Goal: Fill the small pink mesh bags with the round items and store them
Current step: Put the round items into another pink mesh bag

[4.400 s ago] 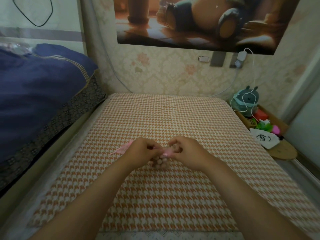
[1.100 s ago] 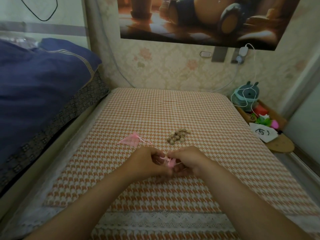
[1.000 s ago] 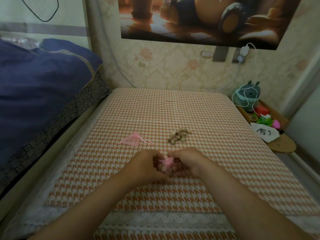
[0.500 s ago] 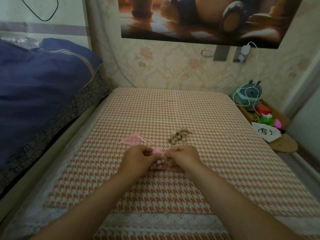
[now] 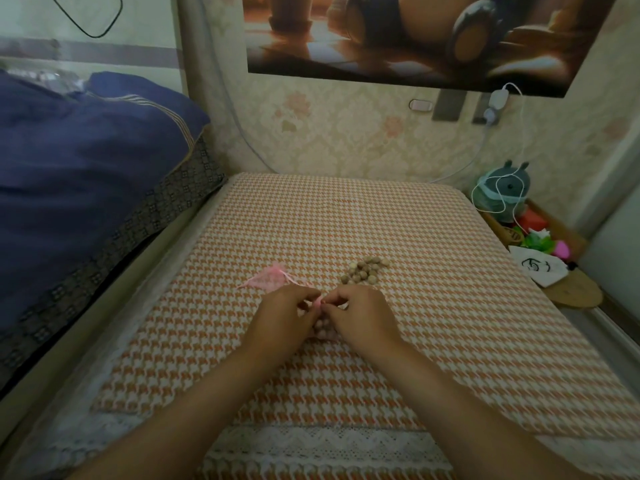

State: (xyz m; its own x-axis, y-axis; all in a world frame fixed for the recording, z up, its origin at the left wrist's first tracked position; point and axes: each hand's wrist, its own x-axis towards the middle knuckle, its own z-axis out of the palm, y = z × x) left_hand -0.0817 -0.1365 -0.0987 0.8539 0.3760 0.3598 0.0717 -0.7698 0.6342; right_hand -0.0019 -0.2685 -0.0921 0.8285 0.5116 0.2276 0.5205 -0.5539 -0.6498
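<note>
Right at the middle of the houndstooth tablecloth (image 5: 346, 220), the left hand (image 5: 287, 317) and the right hand (image 5: 362, 317) meet fingertip to fingertip. Both have their fingers curled, and each pinches the pink neck of the filled mesh bag (image 5: 321, 329). The bag sits between the two hands, mostly hidden by them; only a sliver of its bulging body shows, with pale round shapes visible through the mesh. Whether the neck is drawn closed cannot be made out.

At about 1 o'clock from the hands, near but not touching them, lies a small heap of loose round items (image 5: 365, 270) – tan, bead-like, clustered together on the cloth. At about 11 o'clock lies a second pink mesh bag (image 5: 268, 278), flat, its strings trailing toward the left hand.

Farther out, blue bedding (image 5: 86, 161) is piled at 9 to 10 o'clock, beside the table's edge. A grey-green plush toy (image 5: 502, 192) sits at 2 o'clock – a white cable (image 5: 485, 147) loops over it and runs up the wall, under the poster (image 5: 415, 36).
</note>
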